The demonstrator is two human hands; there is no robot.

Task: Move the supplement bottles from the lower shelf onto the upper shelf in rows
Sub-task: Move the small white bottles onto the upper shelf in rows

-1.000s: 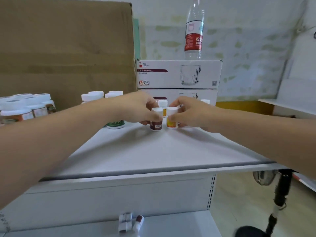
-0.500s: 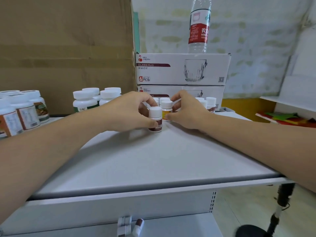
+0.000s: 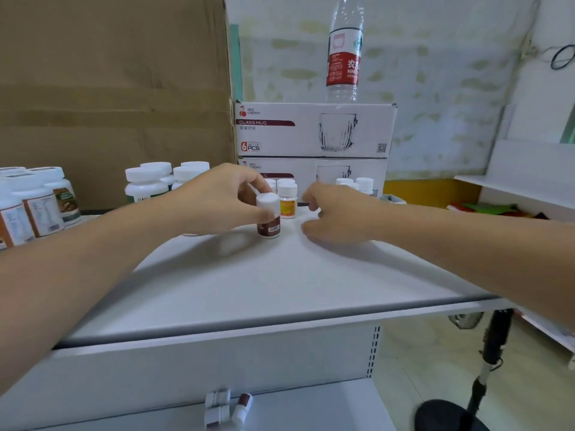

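Upper shelf (image 3: 249, 290): left hand (image 3: 224, 200) grips the brown-labelled bottle (image 3: 269, 227), partly hiding bottles behind (image 3: 186, 175); right hand (image 3: 339, 213) loosely curled, empty.

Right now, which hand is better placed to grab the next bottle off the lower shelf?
Right, probably. The right hand holds nothing, while the left hand grips the brown-labelled bottle on the upper shelf. Loose bottles lie on the lower shelf.

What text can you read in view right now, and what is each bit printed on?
"RED CHERRY": upper mug box, top left.
"GLASS MUG": same box, maroon band.
"6 SET OF PCS": same box, lower left.
"RED CHERRY": lower mug box, partly hidden.
"农夫": water bottle label, cut off.
Labels on brown bottle, yellow bottle, other supplements: too blurred.
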